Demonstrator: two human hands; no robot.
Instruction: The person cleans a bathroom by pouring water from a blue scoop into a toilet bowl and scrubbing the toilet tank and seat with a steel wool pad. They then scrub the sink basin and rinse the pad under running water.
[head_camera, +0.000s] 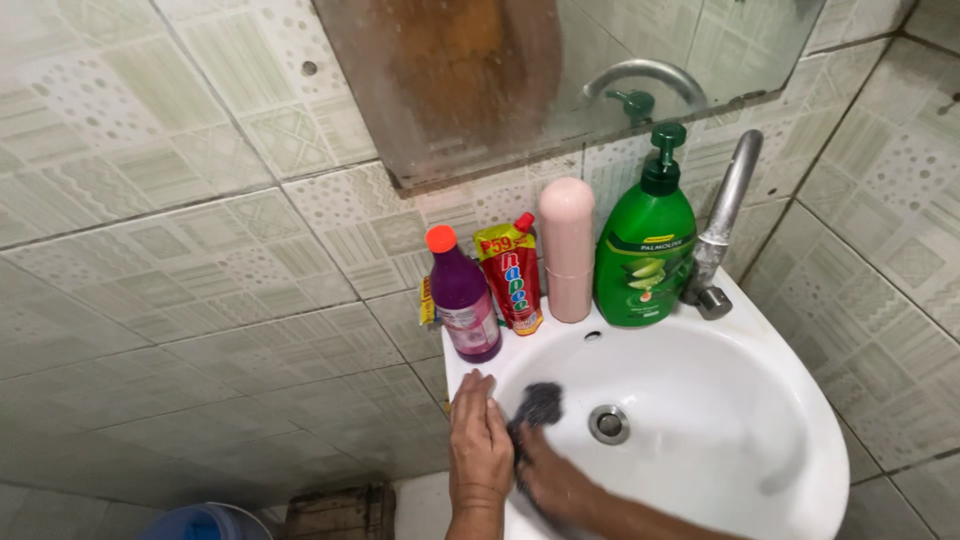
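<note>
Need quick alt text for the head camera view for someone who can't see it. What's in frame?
A person's right hand presses a dark scrubbing pad against the inside of a white sink, while the left hand rests on its rim. Behind the basin stand a purple bottle, a red refill pouch, a pink container, a green pump bottle and a metal faucet.

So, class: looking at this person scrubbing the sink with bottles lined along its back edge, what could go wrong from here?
1. The left hand rests on the sink rim close below the purple bottle; a bump could tip it into the basin.
2. The right hand presses a dark scrubber on the smooth basin wall, and might slip toward the drain.
</note>
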